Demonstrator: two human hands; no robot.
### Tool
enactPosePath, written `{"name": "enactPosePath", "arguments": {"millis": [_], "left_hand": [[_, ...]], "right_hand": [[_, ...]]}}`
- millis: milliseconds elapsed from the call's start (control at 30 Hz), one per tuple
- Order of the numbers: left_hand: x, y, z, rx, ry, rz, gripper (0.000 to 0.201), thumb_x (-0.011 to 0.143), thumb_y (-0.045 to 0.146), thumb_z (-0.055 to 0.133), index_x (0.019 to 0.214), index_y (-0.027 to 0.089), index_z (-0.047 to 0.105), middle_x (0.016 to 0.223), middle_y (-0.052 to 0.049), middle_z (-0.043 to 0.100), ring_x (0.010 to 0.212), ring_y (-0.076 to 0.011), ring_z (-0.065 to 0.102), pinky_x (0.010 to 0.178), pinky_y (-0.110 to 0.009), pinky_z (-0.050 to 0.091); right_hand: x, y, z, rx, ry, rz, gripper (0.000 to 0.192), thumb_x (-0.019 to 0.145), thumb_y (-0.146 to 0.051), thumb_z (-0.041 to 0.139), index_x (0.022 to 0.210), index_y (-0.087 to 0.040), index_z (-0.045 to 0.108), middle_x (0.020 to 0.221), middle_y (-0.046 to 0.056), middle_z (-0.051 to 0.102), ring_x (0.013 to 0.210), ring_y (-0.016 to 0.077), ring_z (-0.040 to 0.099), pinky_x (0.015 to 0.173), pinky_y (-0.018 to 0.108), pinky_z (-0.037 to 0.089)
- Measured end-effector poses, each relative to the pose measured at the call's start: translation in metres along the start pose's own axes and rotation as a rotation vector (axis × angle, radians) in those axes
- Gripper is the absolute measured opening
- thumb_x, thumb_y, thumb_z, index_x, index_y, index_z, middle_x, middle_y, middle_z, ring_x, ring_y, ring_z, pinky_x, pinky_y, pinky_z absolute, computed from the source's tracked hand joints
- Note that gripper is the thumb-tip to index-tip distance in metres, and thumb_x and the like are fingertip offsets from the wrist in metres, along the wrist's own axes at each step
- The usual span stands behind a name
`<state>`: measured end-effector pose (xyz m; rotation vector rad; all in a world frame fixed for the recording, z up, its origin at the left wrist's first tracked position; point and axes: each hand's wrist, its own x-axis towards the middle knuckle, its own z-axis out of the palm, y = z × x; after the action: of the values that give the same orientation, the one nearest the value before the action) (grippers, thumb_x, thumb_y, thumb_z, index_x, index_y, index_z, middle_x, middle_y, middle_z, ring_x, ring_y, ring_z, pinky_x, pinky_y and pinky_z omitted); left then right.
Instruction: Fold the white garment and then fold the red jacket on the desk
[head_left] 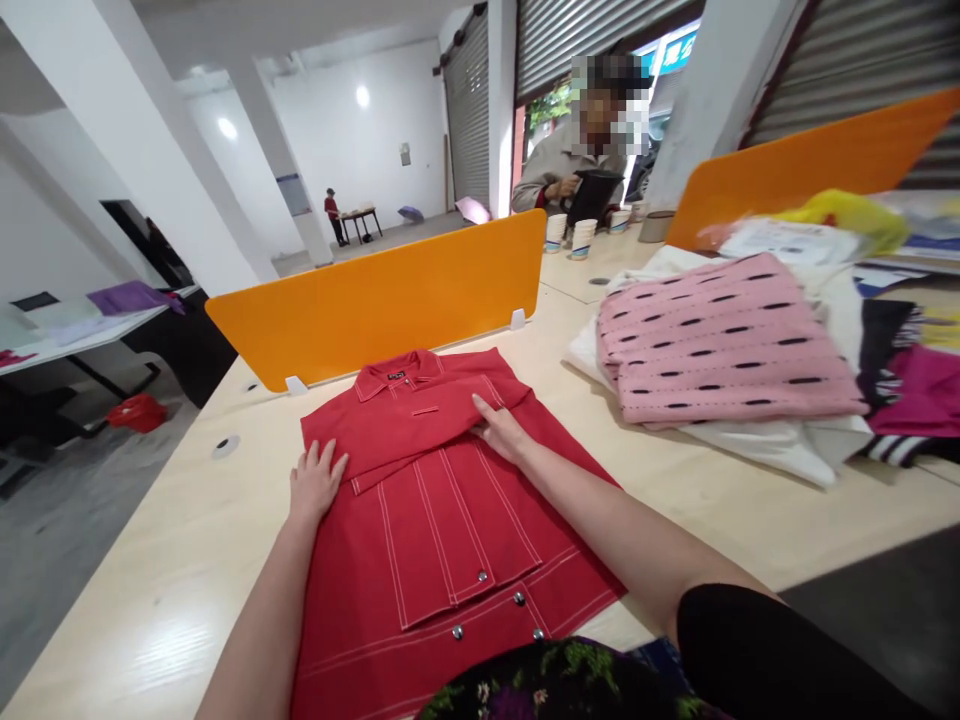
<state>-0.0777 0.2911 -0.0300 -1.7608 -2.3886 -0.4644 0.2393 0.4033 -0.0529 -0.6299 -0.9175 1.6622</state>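
A red jacket (465, 520) with white stitching and metal snap buttons lies flat on the table, its collar pointing away from me. One sleeve (420, 435) is laid across the chest. My left hand (316, 480) rests with fingers spread on the jacket's left edge, by the sleeve's fold. On the right, my right hand (499, 428) pinches the lower edge of the folded sleeve, thumb on top and the other fingers partly hidden beneath the cloth.
An orange divider (382, 300) stands behind the jacket. To the right lies a folded pink patterned cloth (727, 340) on white fabric. Paper cups (583, 240) stand at the back, where a person (555, 175) holds a dark pitcher (592, 197). A cable hole (225, 446) is at left.
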Motion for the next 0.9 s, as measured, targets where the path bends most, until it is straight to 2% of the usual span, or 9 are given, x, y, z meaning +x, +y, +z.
{"name": "enactPosePath", "arguments": {"millis": [133, 200, 300, 433, 533, 600, 700, 800, 900], "left_hand": [[-0.007, -0.014, 0.017, -0.03, 0.095, -0.013, 0.063, 0.091, 0.043, 0.037, 0.142, 0.007, 0.033, 0.15, -0.019, 0.031, 0.138, -0.0289, 0.03, 0.11, -0.045, 0.031], [-0.005, -0.017, 0.02, -0.058, 0.152, -0.019, 0.062, 0.091, 0.042, 0.035, 0.142, 0.006, 0.033, 0.148, -0.02, 0.034, 0.139, -0.0263, 0.03, 0.11, -0.04, 0.032], [-0.004, -0.017, 0.021, -0.026, 0.168, 0.011, 0.055, 0.09, 0.04, 0.038, 0.137, 0.013, 0.043, 0.144, -0.017, 0.042, 0.135, -0.0268, 0.035, 0.108, -0.041, 0.035], [-0.011, -0.011, 0.019, 0.097, 0.137, 0.017, 0.053, 0.09, 0.04, 0.037, 0.134, 0.011, 0.047, 0.143, -0.019, 0.042, 0.129, -0.0294, 0.043, 0.103, -0.042, 0.04], [-0.014, -0.007, 0.011, 0.188, 0.127, -0.025, 0.053, 0.09, 0.035, 0.037, 0.135, 0.009, 0.045, 0.145, -0.02, 0.039, 0.128, -0.032, 0.043, 0.099, -0.047, 0.041], [-0.011, -0.004, 0.004, 0.235, 0.152, -0.011, 0.052, 0.089, 0.028, 0.036, 0.135, 0.009, 0.045, 0.146, -0.02, 0.038, 0.131, -0.0335, 0.038, 0.1, -0.05, 0.039], [0.002, 0.001, -0.006, 0.23, 0.229, 0.093, 0.049, 0.088, 0.02, 0.032, 0.133, 0.009, 0.049, 0.146, -0.017, 0.038, 0.136, -0.0305, 0.031, 0.107, -0.047, 0.033], [0.017, 0.005, -0.005, 0.18, 0.209, 0.168, 0.049, 0.092, 0.028, 0.03, 0.135, 0.013, 0.048, 0.147, -0.014, 0.038, 0.139, -0.0283, 0.026, 0.111, -0.045, 0.029], [0.024, 0.005, 0.008, 0.214, -0.017, 0.146, 0.053, 0.093, 0.039, 0.032, 0.141, 0.018, 0.042, 0.149, -0.013, 0.036, 0.138, -0.0339, 0.026, 0.106, -0.054, 0.031]], "right_hand": [[0.005, -0.001, 0.0, 0.054, 0.144, 0.059, 0.035, 0.062, -0.028, 0.08, 0.09, -0.02, 0.06, 0.097, 0.006, 0.072, 0.1, 0.0254, 0.064, 0.081, 0.043, 0.057], [0.006, -0.005, -0.001, 0.044, 0.153, 0.046, 0.034, 0.061, -0.026, 0.079, 0.088, -0.02, 0.06, 0.094, 0.005, 0.072, 0.097, 0.0252, 0.065, 0.08, 0.043, 0.057], [0.006, -0.015, -0.008, -0.017, 0.137, -0.063, 0.03, 0.065, -0.03, 0.073, 0.091, -0.022, 0.06, 0.094, 0.004, 0.071, 0.092, 0.0229, 0.066, 0.078, 0.041, 0.057], [0.006, -0.024, -0.023, -0.32, 0.225, -0.001, 0.035, 0.064, -0.023, 0.062, 0.099, -0.019, 0.06, 0.089, 0.005, 0.07, 0.079, 0.0209, 0.066, 0.072, 0.037, 0.057], [0.008, -0.031, -0.031, -0.444, 0.275, 0.069, 0.052, 0.062, -0.021, 0.058, 0.114, -0.016, 0.056, 0.096, 0.008, 0.069, 0.079, 0.0229, 0.066, 0.07, 0.039, 0.057], [0.008, -0.041, -0.031, -0.637, 0.311, 0.005, 0.063, 0.065, -0.023, 0.058, 0.127, -0.016, 0.049, 0.106, 0.01, 0.067, 0.088, 0.0251, 0.065, 0.076, 0.041, 0.055], [0.008, -0.057, -0.024, -1.202, 0.376, -0.258, 0.062, 0.077, -0.029, 0.053, 0.137, -0.017, 0.043, 0.125, 0.014, 0.059, 0.112, 0.0292, 0.056, 0.095, 0.045, 0.046], [0.009, -0.062, -0.017, -1.679, 0.228, -0.518, 0.054, 0.09, -0.039, 0.042, 0.141, -0.021, 0.041, 0.147, 0.011, 0.039, 0.136, 0.0306, 0.03, 0.111, 0.053, 0.023], [0.013, -0.047, -0.022, -1.912, -0.082, -0.404, 0.055, 0.093, -0.052, 0.035, 0.142, -0.026, 0.041, 0.152, 0.007, 0.032, 0.142, 0.0308, 0.018, 0.112, 0.059, 0.01]]}}
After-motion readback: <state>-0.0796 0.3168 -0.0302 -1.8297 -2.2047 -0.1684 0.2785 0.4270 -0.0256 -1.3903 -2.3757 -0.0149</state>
